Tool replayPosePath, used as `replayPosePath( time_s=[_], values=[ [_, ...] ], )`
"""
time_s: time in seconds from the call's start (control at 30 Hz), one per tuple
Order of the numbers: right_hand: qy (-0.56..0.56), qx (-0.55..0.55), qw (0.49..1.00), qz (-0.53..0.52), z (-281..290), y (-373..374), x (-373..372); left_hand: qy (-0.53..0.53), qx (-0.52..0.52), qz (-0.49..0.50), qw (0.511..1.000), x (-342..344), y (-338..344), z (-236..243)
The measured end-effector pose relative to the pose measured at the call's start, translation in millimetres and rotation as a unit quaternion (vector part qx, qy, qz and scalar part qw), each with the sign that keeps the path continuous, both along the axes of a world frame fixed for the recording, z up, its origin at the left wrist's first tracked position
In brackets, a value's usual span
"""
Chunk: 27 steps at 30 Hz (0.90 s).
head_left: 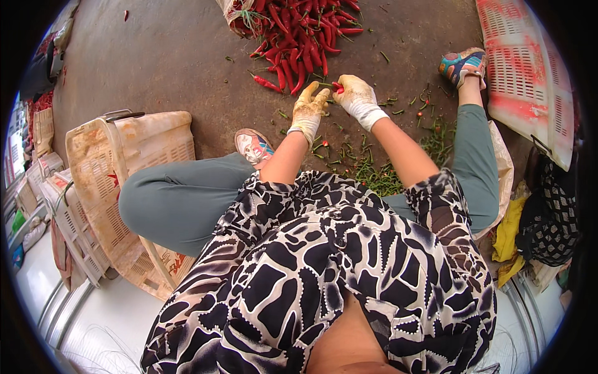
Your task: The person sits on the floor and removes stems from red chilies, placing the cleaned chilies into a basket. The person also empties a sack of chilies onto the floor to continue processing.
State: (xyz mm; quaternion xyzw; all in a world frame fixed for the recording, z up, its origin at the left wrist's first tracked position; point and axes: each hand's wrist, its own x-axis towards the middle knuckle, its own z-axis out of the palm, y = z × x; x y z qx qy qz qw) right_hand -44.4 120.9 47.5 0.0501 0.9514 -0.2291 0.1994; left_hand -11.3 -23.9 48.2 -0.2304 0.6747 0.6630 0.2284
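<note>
Both my hands wear stained whitish work gloves and meet just in front of a heap of red chili peppers (pixel 302 47) on the floor. My right hand (pixel 357 98) is closed round a red chili pepper (pixel 339 89), most of it hidden by the glove. Its green stem points toward my left hand. My left hand (pixel 308 111) is beside it, thumb and forefinger apart with a gap between them; I see nothing held there. Under and behind the hands, plucked green stems (pixel 367 165) lie scattered, with a few red bits among them.
A worn whitish plastic crate (pixel 93 162) stands by my left knee, more crates beyond it. Another crate (pixel 520 62), smeared red, is beside my right foot. A sack (pixel 240 15) lies open by the heap. Yellow cloth (pixel 509 237) and a dark patterned bag (pixel 551 215) lie at right.
</note>
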Motion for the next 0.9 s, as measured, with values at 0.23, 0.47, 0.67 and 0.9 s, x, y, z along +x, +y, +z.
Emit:
replayPosePath(
  time_s=[0.23,0.47,0.67,0.9],
  values=[
    [-0.193,-0.332,0.916,-0.115,31.6,3.5,35.4,0.151,-0.098,-0.079,0.980,7.9,3.9,9.6],
    [-0.368,-0.360,0.857,0.032,66.3,5.1,35.7,0.021,-0.455,-0.263,0.851,20.8,-17.5,-11.5],
    [0.161,0.044,0.984,0.059,47.0,31.1,-129.1,-0.024,-0.222,-0.510,0.830,28.3,13.4,2.4],
    [0.230,0.137,0.910,0.316,1.7,22.9,-240.5,-0.003,-0.156,-0.360,0.920,14.0,11.8,10.9]
  ],
)
